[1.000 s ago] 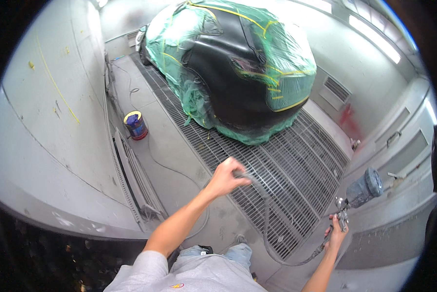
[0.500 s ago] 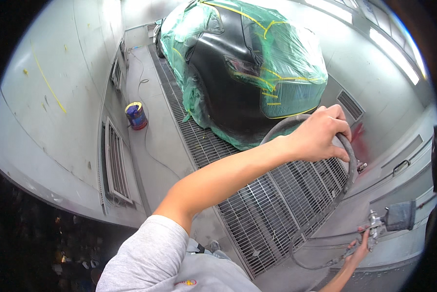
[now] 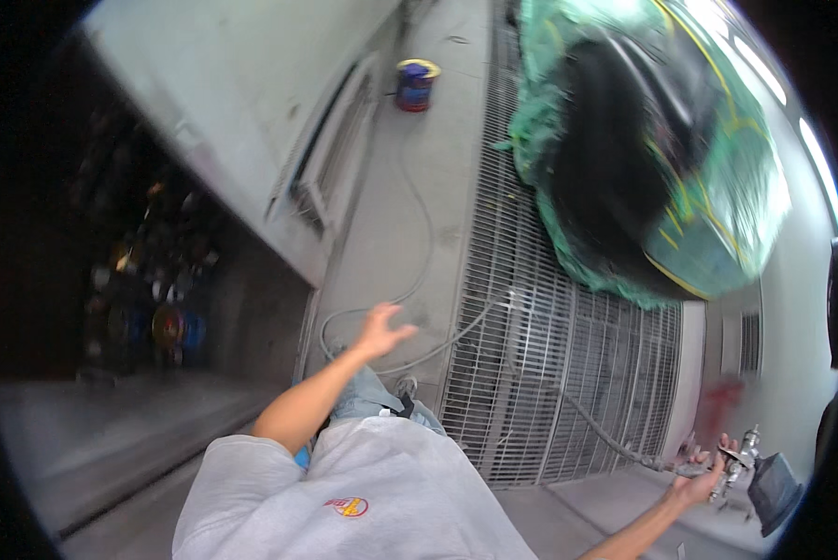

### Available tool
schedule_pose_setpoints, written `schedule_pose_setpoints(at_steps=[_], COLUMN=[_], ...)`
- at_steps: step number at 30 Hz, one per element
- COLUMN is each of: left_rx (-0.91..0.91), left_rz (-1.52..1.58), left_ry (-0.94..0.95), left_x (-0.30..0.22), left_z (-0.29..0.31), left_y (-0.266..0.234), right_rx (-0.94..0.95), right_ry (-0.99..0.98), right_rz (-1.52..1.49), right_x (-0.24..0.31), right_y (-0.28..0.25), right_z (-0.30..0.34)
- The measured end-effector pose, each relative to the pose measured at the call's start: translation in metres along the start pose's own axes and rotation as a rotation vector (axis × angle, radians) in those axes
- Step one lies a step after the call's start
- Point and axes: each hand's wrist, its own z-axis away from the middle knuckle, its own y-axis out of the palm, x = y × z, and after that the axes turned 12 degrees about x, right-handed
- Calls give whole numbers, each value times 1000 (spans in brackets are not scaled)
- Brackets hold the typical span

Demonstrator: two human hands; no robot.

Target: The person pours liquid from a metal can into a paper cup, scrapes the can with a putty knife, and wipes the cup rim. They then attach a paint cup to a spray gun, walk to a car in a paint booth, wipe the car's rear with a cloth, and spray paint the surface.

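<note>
Out at the far right, my right hand (image 3: 697, 483) is closed around a metal spray gun (image 3: 738, 459). A dark, boxy cup (image 3: 775, 495) is joined to the gun. From the gun a grey air hose (image 3: 610, 441) trails leftward over the floor grating. My left hand (image 3: 383, 333) hangs over the floor in front of my body, slightly blurred, its fingers apart and nothing in them. Ahead on the right stands a car (image 3: 596, 159) with a bare black rear panel, wrapped elsewhere in green masking film (image 3: 764, 177) edged with yellow tape.
Metal floor grating (image 3: 503, 373) runs beside and under the car. A thin hose (image 3: 428, 233) curls across the floor near my feet. Farther off stands a blue and red bucket (image 3: 415, 89). A dark opening with several cans (image 3: 171, 327) lies left, beyond the wall's edge.
My left hand has let go of the hose and swung left and back toward my body. The hose has dropped toward the grating. The view has turned left; my right hand still holds the spray gun.
</note>
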Motion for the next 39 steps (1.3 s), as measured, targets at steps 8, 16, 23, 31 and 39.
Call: schedule_pose_setpoints(at_steps=[8,16,23,31,39], left_rx=[-1132,-1838,-1657,-1561,-1206], left_rz=[528,329,622,666,670], left_ry=[-607,-1165,-1043,-738,-707], left_x=[236,327,346,406,299], left_z=[181,339,442,432,237], left_y=[-243,-431,-528,-550,-539], right_rx=[375,790,706,708,794], right_ry=[105,-347,-261,110,223], right_rz=[287,624,558,727,594], right_x=[-146,-257,-251,-232,-266], right_y=[223,366,410,410,419], right_z=[-22,-9,24,38,50])
